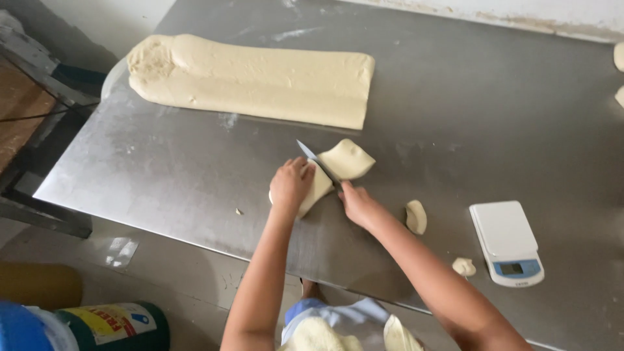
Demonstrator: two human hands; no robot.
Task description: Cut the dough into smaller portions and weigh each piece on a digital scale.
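A long dough slab (253,81) is lying at the far left of the steel table (162,169). The left hand (290,184) is pressing curled fingers on a dough piece (344,161) at the table's middle. The right hand (357,205) is grasping a knife (316,162) that is cutting it. A small white scale (507,240) is sitting at the right.

We see a dull, brushed grey steel table (162,175), a soft, matt, pale cream dough slab (260,81), a smooth white plastic scale (506,240), and a thin metal knife blade (313,159).

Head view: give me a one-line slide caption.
Right hand draws a knife through a dough piece steadied by the left hand on a steel table.
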